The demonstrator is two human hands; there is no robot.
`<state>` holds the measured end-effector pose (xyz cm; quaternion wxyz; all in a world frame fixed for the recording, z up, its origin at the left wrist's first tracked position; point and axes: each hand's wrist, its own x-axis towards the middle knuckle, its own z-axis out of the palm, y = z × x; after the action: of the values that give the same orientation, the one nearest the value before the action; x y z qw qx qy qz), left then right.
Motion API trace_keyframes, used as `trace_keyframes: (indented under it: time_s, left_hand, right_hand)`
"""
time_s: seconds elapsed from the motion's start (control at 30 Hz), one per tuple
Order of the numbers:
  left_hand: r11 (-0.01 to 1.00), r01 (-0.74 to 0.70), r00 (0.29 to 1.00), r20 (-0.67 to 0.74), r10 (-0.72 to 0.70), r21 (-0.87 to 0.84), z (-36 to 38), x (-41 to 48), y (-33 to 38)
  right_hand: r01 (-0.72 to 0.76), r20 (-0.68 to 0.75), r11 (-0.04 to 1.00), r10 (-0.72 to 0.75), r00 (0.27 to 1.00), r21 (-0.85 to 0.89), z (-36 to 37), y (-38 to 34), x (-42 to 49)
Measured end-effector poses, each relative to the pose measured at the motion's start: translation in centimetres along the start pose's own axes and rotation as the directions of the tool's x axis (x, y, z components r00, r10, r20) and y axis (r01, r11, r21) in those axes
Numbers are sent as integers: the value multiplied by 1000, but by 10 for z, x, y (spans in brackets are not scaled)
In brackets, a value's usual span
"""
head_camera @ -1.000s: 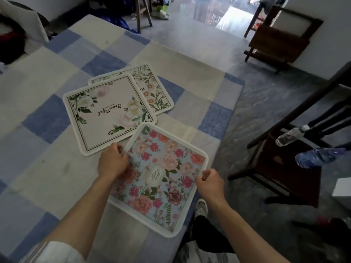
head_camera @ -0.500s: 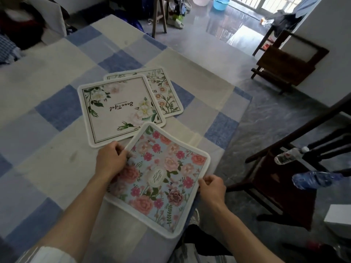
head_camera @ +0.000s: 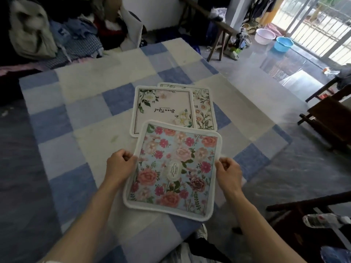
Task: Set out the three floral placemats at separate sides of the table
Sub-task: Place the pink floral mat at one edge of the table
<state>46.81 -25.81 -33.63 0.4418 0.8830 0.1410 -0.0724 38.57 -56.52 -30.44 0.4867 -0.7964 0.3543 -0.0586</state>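
The first mat is being placed. The left hand [head_camera: 118, 166] and right hand [head_camera: 228, 172] each hold one side edge of the rose mat [head_camera: 174, 168], with fingers [head_camera: 124, 155] and thumb curled round its white border. The mat sits at the near side of the desk [head_camera: 85, 103], above the checked cloth [head_camera: 57, 122]. Its far edge overlaps the white mat [head_camera: 163, 109] with the script lettering. I cannot tell whether it rests on the cloth or hangs just above it.

The white mat lies in the middle of the desk, on top of the daisy mat [head_camera: 204, 109], so neither has been set out yet.

Next, the rose mat probably needs drawing toward the near edge, clear of the white mat. Then it can be laid flat and square before both hands let go.
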Motion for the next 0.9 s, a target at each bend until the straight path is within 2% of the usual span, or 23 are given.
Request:
trace_keyframes:
  time_s: [0.13, 0.3, 0.67, 0.9]
  left_hand:
    - [998, 56, 996, -64, -58, -32, 8, -22, 2]
    - [992, 122, 982, -142, -127, -43, 27, -45, 15]
    - [929, 293, 892, -285, -350, -226, 81, -120, 55]
    - [899, 339, 854, -310, -418, -277, 92, -137, 55]
  right_hand:
    - [70, 27, 997, -71, 997, 25, -4, -1, 21]
    - [99, 138, 994, -105, 985, 49, -15, 7, 68]
    - [217, 427, 975, -218, 878, 51, -36, 0, 153]
    - [251, 495, 967, -240, 835, 45, -31, -6, 160]
